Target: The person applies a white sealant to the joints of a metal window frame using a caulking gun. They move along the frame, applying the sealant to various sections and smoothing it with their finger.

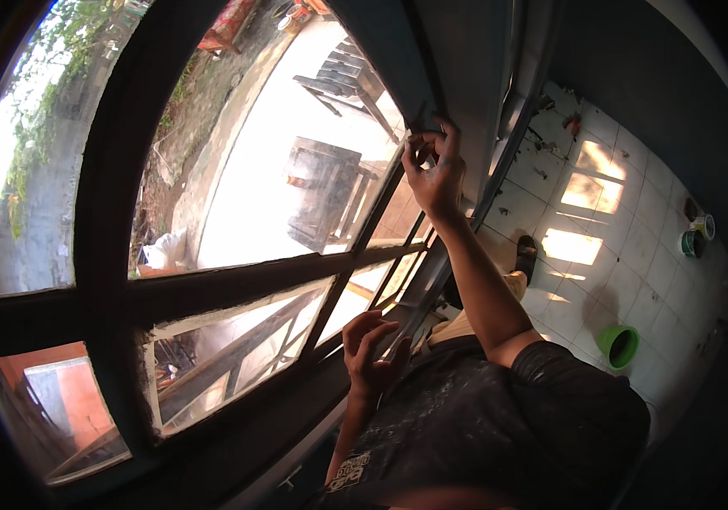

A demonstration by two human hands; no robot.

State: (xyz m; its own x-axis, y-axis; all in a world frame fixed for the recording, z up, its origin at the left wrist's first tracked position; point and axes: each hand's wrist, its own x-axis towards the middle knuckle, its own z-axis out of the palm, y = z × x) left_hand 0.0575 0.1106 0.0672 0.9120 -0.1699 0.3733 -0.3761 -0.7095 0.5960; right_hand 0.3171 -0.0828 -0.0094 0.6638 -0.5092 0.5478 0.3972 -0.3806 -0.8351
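A dark window frame [228,285] with several glass panes fills the left side. My right hand [438,177] is raised to the frame's upright beside the large pane [236,170]. Its thumb and fingertips are pinched together against the edge there. Whatever they may hold is too small to make out. Lower down, my left hand [371,355] is in front of the frame's lower part, near a small pane [236,348]. Its fingers are loosely curled and stand apart from the thumb, with nothing visible between them.
Debris dots the white tiled floor [628,246] on the right. A green bucket [618,346] and a small dark green tub [692,244] stand there, by a white tub [704,225]. My sandalled foot [526,255] is below. Beyond the glass is a wooden chair [349,78].
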